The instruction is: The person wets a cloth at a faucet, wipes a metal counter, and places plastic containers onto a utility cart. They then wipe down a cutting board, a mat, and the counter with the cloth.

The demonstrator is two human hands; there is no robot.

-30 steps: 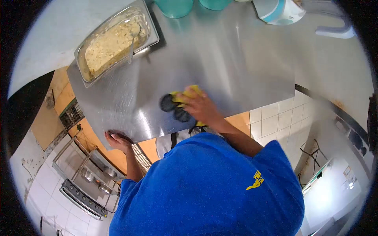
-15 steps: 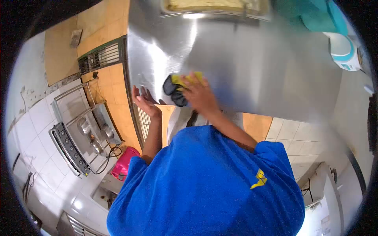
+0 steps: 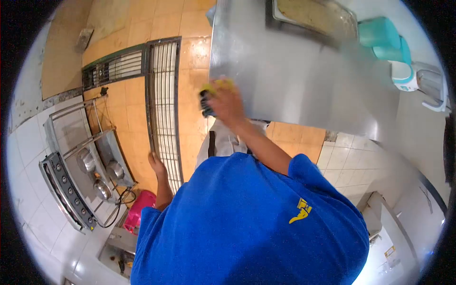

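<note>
Gripping the bunched yellow-and-black cloth from above, my right hand is at the near left corner of the steel table. The fingers look curled over the folds, though blur hides how tightly they press together. With the palm over the cloth, I judge I can bear down through the whole hand rather than the tips alone. The dark part of the cloth sticks out past the table's side edge, probably because the wad is wider than my grasp; how much of it touches the steel I cannot tell.

My left hand is empty, off the table and above the floor, its fingers loosely extended; their exact spacing I cannot make out. Out there it seems to leave the corner to my right hand, and perhaps helps my balance as I lean.

The metal tray of pale food sits towards the far side, well apart from the cloth, which likely spares the food from being brushed. Beyond its right end are the teal containers and a white-and-teal appliance.
</note>
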